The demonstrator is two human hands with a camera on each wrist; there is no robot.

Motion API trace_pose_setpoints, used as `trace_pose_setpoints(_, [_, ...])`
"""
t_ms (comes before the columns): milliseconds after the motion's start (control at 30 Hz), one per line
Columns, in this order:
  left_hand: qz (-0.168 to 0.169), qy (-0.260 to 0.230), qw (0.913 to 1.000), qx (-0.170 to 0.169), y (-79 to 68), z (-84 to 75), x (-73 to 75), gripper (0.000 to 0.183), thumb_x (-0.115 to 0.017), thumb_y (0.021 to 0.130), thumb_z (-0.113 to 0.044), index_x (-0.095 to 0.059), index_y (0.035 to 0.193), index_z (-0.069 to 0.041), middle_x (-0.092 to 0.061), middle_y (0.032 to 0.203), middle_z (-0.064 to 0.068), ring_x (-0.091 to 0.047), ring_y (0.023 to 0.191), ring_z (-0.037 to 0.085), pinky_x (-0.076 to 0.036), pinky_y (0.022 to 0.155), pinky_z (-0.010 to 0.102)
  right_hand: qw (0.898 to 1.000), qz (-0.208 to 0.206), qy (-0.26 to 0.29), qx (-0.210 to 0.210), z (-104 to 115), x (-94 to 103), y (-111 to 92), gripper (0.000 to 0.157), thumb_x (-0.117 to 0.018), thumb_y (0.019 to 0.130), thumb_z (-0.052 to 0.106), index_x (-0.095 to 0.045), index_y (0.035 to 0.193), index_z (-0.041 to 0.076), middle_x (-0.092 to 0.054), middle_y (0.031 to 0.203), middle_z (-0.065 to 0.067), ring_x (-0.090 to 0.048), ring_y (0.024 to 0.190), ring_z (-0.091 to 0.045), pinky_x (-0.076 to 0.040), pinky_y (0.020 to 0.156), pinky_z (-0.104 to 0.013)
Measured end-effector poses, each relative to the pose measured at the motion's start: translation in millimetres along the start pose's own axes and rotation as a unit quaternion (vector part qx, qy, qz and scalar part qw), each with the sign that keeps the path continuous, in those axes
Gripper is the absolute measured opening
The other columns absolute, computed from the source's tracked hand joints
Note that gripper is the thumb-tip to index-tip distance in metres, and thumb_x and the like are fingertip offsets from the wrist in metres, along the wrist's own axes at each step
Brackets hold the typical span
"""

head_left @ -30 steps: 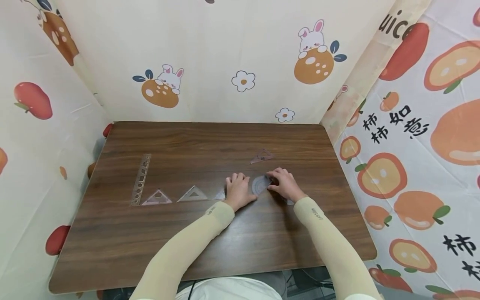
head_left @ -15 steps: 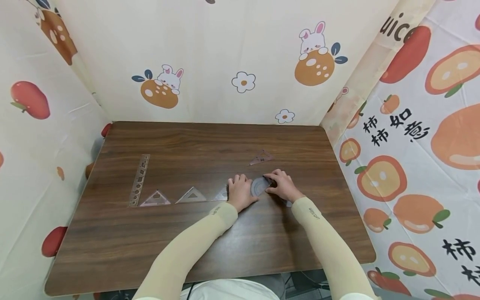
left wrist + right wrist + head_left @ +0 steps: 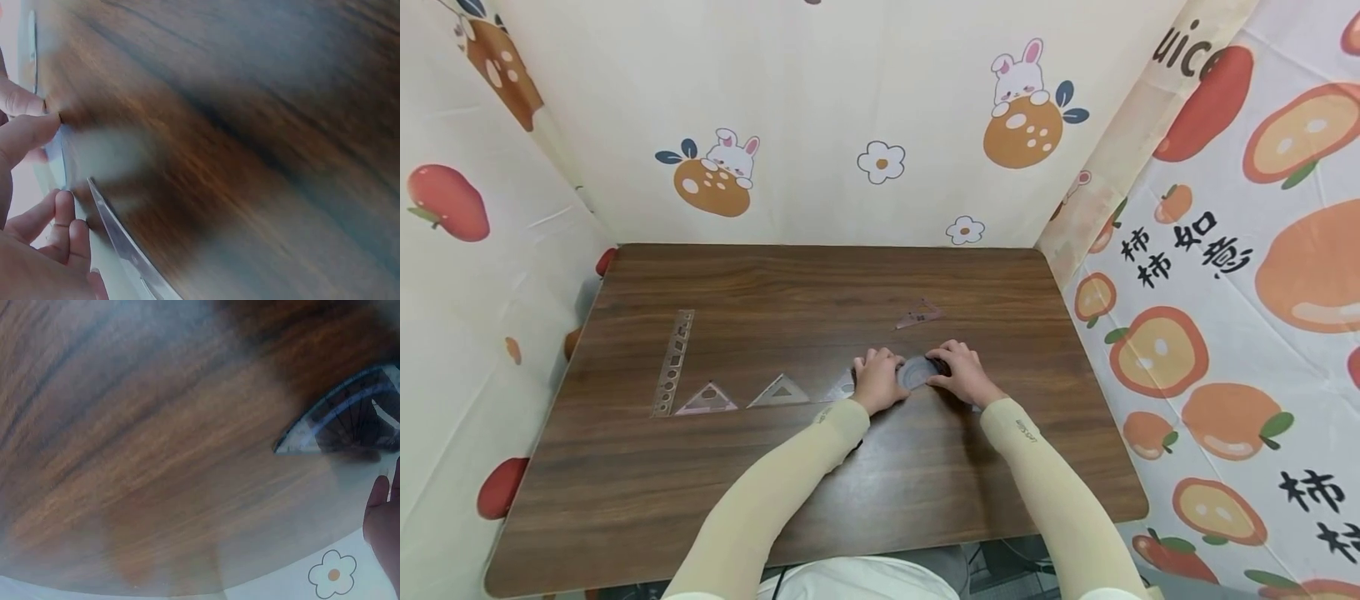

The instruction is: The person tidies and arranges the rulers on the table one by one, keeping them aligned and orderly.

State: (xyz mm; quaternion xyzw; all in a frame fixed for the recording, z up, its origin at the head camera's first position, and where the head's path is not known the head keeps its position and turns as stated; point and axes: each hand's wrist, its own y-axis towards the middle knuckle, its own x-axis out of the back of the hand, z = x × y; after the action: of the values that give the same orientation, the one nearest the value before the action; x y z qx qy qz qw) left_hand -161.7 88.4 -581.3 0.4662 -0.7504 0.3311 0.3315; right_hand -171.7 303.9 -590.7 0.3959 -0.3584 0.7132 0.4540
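Observation:
A translucent grey protractor (image 3: 916, 372) lies between my hands near the middle of the wooden table. My right hand (image 3: 964, 372) pinches its right side between thumb and fingers. On its left edge my left hand (image 3: 878, 381) grips with thumb and fingers; the left wrist view shows a thin bluish edge between that thumb (image 3: 37, 134) and the curled fingers (image 3: 65, 215). Partly hidden behind the left hand is a clear set square (image 3: 841, 387). A second clear protractor (image 3: 350, 419) lies flat near the right hand, mostly hidden by the wrist in the head view.
To the left stand out a clear stencil ruler (image 3: 673, 362), a pinkish set square (image 3: 707, 399) and another clear set square (image 3: 780, 391). A small pinkish set square (image 3: 919, 314) lies beyond the hands. Patterned cloth walls (image 3: 805, 192) border the table's (image 3: 760, 500) back and sides.
My left hand has moved slightly right to meet the protractor's left edge. The protractor has turned and shifted a little, with the right hand still holding it. The head view has shifted slightly.

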Motion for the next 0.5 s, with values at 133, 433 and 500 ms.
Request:
trace_pose_setpoints(133, [0.002, -0.018, 0.9997, -0.014, 0.3, 6.2, 2.1, 0.056, -0.087, 0.083, -0.029, -0.069, 0.133, -0.014, -0.063, 0.128, 0.008, -0.050, 0.117, 0.029, -0.026, 0.092, 0.047, 1.000, -0.019, 0.002, 0.003, 2.2, -5.2, -3.4, 0.050, -0.078, 0.091, 0.033, -0.066, 0.134, 0.009, -0.060, 0.130, -0.015, -0.052, 0.118, -0.033, -0.037, 0.102, -0.053])
trace_pose_setpoints(433, [0.019, -0.017, 0.9978, -0.061, 2.9, 19.8, 10.7, 0.056, -0.086, 0.081, -0.023, -0.069, 0.133, -0.014, -0.063, 0.122, 0.007, -0.051, 0.109, 0.025, -0.026, 0.087, 0.042, 0.997, -0.072, -0.010, 0.017, 9.6, -14.4, -13.1, 0.050, -0.082, 0.088, 0.037, -0.070, 0.127, 0.008, -0.066, 0.120, -0.011, -0.059, 0.110, -0.029, -0.039, 0.102, -0.051])
trace_pose_setpoints(500, [0.023, -0.019, 0.9969, -0.072, 3.6, 21.3, 15.3, 0.056, -0.087, 0.080, -0.022, -0.070, 0.132, -0.013, -0.064, 0.121, 0.006, -0.052, 0.108, 0.025, -0.027, 0.087, 0.041, 0.996, -0.085, -0.014, 0.017, 11.5, -14.9, -14.7, 0.049, -0.083, 0.087, 0.038, -0.071, 0.125, 0.008, -0.066, 0.118, -0.010, -0.060, 0.107, -0.028, -0.040, 0.101, -0.050])
